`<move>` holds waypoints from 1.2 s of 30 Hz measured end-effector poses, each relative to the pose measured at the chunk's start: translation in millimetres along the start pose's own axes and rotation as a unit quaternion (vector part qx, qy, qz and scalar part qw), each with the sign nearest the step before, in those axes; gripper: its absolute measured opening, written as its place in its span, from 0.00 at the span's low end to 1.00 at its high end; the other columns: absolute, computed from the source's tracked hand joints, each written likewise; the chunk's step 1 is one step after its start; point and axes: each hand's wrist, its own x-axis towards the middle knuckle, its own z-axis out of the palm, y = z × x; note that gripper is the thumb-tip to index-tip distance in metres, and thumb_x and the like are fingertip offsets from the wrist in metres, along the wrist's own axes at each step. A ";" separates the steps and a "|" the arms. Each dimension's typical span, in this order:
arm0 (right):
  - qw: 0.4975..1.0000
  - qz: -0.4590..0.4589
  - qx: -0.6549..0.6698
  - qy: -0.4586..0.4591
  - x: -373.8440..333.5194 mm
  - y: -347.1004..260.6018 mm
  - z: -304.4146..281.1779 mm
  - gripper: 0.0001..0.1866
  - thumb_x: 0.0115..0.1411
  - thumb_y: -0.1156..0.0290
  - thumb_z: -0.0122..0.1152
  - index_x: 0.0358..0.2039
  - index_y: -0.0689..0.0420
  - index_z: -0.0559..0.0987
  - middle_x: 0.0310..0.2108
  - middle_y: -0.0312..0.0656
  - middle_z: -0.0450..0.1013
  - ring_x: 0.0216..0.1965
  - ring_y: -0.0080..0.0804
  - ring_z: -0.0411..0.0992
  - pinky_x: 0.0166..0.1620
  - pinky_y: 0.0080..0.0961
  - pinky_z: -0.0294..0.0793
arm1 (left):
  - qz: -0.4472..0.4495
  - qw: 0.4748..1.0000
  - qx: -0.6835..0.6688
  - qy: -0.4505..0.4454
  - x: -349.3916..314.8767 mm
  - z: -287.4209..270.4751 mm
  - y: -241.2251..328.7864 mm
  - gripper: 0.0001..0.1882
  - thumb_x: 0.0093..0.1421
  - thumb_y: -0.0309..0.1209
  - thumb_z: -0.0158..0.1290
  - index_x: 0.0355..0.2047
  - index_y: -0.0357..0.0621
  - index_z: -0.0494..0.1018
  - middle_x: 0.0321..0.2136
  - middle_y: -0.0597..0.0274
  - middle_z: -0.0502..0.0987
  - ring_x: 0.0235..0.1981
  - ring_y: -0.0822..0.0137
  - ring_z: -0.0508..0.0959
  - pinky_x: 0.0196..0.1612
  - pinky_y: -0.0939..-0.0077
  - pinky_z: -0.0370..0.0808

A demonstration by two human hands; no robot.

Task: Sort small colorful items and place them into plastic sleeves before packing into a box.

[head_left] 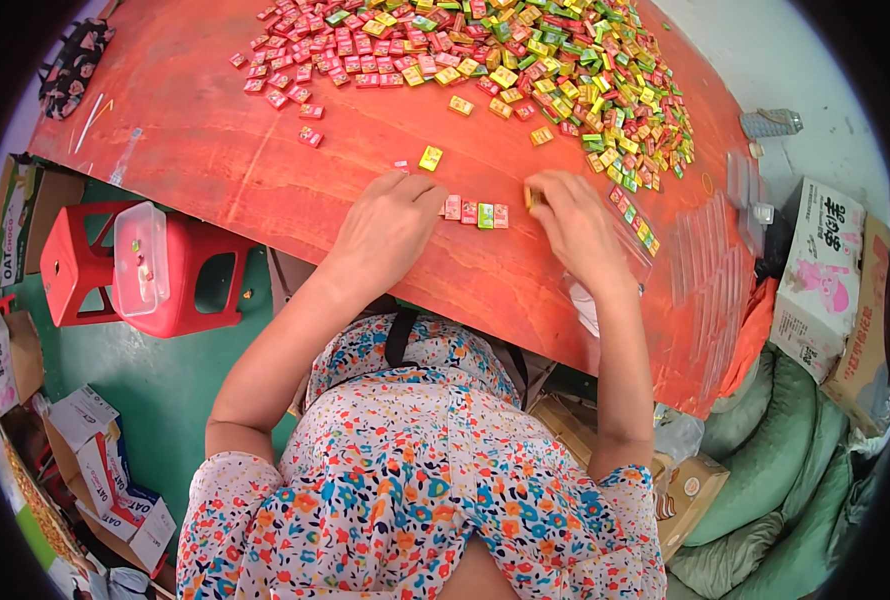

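A short row of small boxes in pink, red and green (485, 215) lies on the red table between my hands. My left hand (390, 225) is at the row's left end, fingers curled; what they hold, if anything, is hidden. A pink box (400, 165) peeks out just past its fingertips, and a yellow box (430, 158) lies close by. Right of the row, my right hand (577, 225) pinches a small yellow box (531, 196), partly covered by the fingers. Beyond that hand lies a line of similar boxes (633, 218), by clear plastic.
A large heap of small red, yellow and green boxes (505, 60) covers the far table (195, 130). Clear plastic sleeves (710, 265) lie at the right edge. Left stand red stools (190, 290), one bearing a clear tub (141, 262). Cartons (815, 275) stand at the right.
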 end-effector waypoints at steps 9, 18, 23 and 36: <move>0.997 0.011 0.073 0.004 -18.4 -17.9 8.5 0.18 0.56 0.71 0.66 0.48 0.59 0.77 0.46 0.47 0.74 0.49 0.48 0.72 0.53 0.40 0.72 | -0.007 0.997 -0.036 0.071 -10.7 -15.2 -2.8 0.18 0.55 0.24 0.60 0.47 0.37 0.76 0.44 0.50 0.79 0.45 0.50 0.78 0.49 0.60 0.76; 0.990 0.044 0.136 0.003 -13.8 -14.8 2.2 0.17 0.56 0.70 0.66 0.47 0.60 0.78 0.46 0.46 0.75 0.49 0.47 0.73 0.52 0.38 0.73 | -0.068 0.996 -0.015 0.059 -35.0 -42.2 -10.5 0.13 0.55 0.24 0.58 0.42 0.36 0.76 0.37 0.52 0.76 0.40 0.49 0.76 0.45 0.58 0.74; 0.992 0.014 0.123 0.033 2.9 -30.4 9.3 0.15 0.56 0.70 0.66 0.44 0.60 0.80 0.44 0.45 0.76 0.48 0.45 0.74 0.51 0.38 0.74 | -0.078 0.996 0.001 0.046 -38.0 -34.3 -8.6 0.19 0.53 0.27 0.60 0.46 0.37 0.73 0.38 0.51 0.74 0.41 0.49 0.75 0.46 0.58 0.74; 0.990 -0.058 0.118 0.060 52.9 -59.2 25.4 0.13 0.56 0.72 0.66 0.41 0.59 0.80 0.40 0.44 0.76 0.43 0.45 0.75 0.47 0.38 0.75 | -0.065 0.991 0.020 0.116 -4.9 -13.2 -14.3 0.21 0.53 0.31 0.61 0.46 0.41 0.72 0.38 0.53 0.74 0.39 0.52 0.75 0.43 0.59 0.74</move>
